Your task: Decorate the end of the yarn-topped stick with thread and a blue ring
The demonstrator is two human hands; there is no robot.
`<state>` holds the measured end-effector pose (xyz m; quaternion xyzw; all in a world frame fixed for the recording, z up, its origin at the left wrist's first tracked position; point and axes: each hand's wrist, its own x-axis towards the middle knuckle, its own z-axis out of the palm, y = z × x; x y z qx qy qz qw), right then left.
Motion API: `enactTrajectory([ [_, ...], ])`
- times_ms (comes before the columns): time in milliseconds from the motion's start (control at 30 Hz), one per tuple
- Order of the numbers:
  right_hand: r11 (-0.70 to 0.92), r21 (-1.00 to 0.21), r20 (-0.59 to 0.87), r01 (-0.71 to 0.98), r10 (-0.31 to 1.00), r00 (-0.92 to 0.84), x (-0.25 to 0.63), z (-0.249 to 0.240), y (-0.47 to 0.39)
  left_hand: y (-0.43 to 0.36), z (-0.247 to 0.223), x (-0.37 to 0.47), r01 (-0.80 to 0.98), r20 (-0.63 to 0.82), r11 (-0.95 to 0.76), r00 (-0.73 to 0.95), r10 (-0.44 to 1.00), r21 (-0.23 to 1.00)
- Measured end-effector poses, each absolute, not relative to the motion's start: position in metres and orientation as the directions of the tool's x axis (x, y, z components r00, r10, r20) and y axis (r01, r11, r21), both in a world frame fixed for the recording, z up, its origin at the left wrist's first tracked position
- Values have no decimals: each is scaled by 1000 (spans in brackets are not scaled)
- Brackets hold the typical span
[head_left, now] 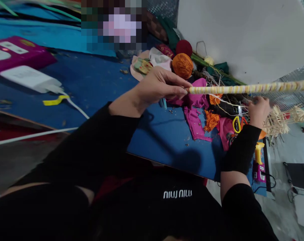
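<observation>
My left hand [164, 85] pinches the near end of a long stick [242, 89] between thumb and fingers. The stick is wrapped in yellow, white and brownish bands and runs off to the right edge, held above the table. A thin white string [223, 100] slants from the wrapped stick toward my right hand [259, 109]. That hand is closed below the stick, with the string leading into its fingers; its fingertips are partly smeared. Beneath lie pink cloth pieces [194, 124], crumpled orange paper [211, 120] and yellow-handled scissors [236, 124].
On the blue table [157, 134] are an orange ball [182, 66], a dark red ball [184, 48] and a purple power strip [28, 53] with a white charger [31, 78]. A white cable [33, 136] crosses at left. Straw-like sticks [277, 124] and a yellow-handled tool [259, 152] lie right.
</observation>
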<state>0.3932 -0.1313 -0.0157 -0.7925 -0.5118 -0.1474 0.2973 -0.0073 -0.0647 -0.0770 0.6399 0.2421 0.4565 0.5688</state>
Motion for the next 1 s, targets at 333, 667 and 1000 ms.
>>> enactTrajectory([
  [333, 454, -695, 402, 558, 888, -222, 204, -52, -126, -68, -87, 9, -106, 276, -255, 368, 888, 961],
  [667, 584, -627, 620, 516, 775, -123, 193, -62, -141, -71, -86, 26, -193, 257, -205, 305, 917, 960],
  [1000, 483, -707, 555, 517, 832, -19, 182, -73, -151, -80, -91, 36, -26, 356, -361, 249, 901, 932],
])
